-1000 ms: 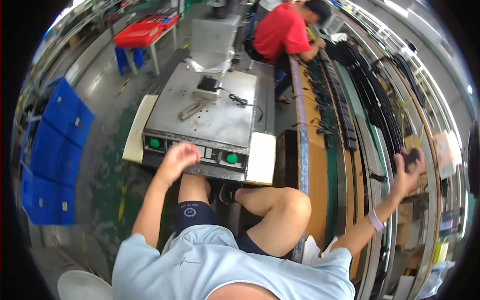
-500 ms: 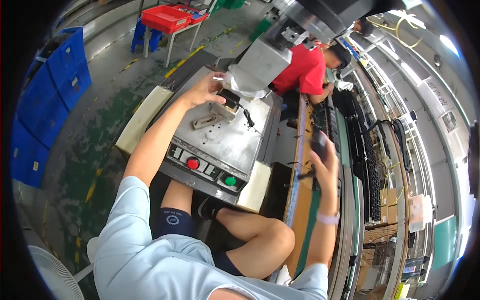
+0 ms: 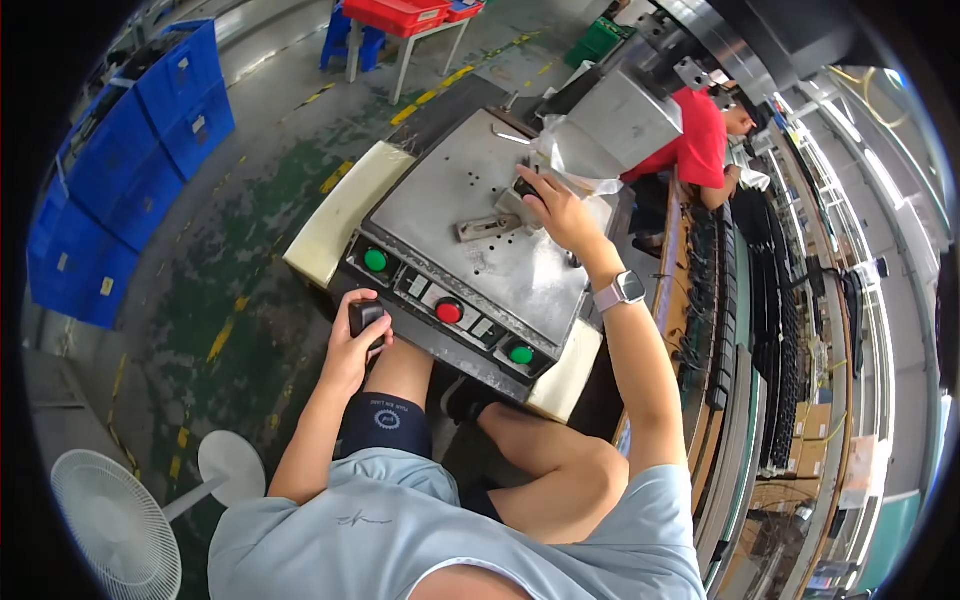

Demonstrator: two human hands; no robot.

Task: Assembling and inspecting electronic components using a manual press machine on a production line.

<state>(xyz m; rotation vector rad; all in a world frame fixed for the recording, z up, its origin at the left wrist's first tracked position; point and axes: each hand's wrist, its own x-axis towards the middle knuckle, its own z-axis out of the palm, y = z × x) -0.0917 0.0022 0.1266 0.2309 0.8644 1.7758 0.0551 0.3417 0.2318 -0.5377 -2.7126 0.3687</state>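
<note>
On the wearer's dark shorts (image 3: pixel 410 434), a line of small pale lettering (image 3: pixel 390 403) runs beside a round pale emblem (image 3: pixel 387 419). A dark, script-like mark (image 3: pixel 364 520) crosses the light blue shirt (image 3: pixel 330 550). White labels (image 3: pixel 198 124) on the blue crates (image 3: pixel 110 155) and pale plates (image 3: pixel 417 286) on the machine (image 3: pixel 425 195) are too small to read.

I see the person's right arm (image 3: pixel 640 370) stretched well forward, the right hand (image 3: pixel 565 215) angled inward from the wrist, fingers pointing leftward. Nearer the body, the left forearm (image 3: pixel 318 430) slants up, the left hand (image 3: pixel 347 350) curled in a grip near the thigh (image 3: pixel 400 368).
</note>
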